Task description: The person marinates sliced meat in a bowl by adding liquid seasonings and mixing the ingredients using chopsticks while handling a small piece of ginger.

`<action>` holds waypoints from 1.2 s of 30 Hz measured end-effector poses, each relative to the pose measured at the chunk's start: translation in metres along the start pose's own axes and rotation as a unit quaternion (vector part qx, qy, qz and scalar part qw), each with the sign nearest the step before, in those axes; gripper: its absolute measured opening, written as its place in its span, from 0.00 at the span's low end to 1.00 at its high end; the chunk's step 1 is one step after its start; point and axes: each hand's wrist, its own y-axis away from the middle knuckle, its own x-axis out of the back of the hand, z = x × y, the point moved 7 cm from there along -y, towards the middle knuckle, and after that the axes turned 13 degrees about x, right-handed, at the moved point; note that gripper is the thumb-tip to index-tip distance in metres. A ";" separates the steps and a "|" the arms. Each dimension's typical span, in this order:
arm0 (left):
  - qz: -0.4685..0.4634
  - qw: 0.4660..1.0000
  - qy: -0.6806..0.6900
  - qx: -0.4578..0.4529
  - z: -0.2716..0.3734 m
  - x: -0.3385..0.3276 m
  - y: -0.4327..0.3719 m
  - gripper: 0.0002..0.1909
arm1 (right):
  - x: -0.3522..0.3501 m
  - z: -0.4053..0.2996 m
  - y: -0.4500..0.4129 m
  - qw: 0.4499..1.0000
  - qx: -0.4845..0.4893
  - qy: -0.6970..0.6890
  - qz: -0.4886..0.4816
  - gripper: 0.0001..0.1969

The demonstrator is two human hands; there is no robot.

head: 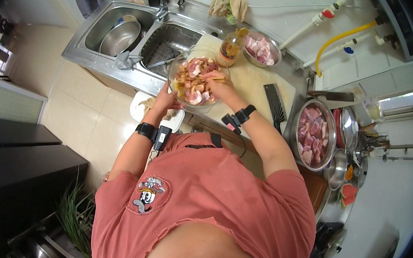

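Observation:
A clear glass bowl (203, 108) of raw meat pieces (195, 77) with brown sauce rests at the left part of a white cutting board (250, 88), near the sink. My left hand (167, 100) holds the bowl's near left rim. My right hand (221, 86) is over the bowl's right side, its fingers closed around wooden chopsticks (217, 78) whose tips reach the meat. Right behind the bowl stands a bottle of brown liquid (232, 48) with a yellow cap. A black slotted spatula (275, 104) lies on the board to the right of my right hand.
Behind the board is a metal bowl of pale raw meat (261, 49); at right, a larger metal basin of raw meat (312, 134). A cleaver (331, 95) lies behind that basin. The double sink (108, 5) at left holds a metal bowl (121, 38). Below the counter is a white bin (136, 113).

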 end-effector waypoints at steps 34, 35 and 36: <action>0.005 1.000 0.005 0.008 0.007 0.002 -0.003 0.33 | 0.046 -0.005 0.011 0.958 -0.114 -0.228 -0.128 0.07; 0.006 1.000 -0.001 0.010 0.007 0.002 -0.003 0.33 | 0.041 -0.001 0.013 0.958 -0.116 -0.229 -0.129 0.07; 0.006 1.000 -0.008 0.008 0.009 0.002 -0.003 0.33 | 0.031 -0.002 0.013 0.952 -0.116 -0.236 -0.158 0.07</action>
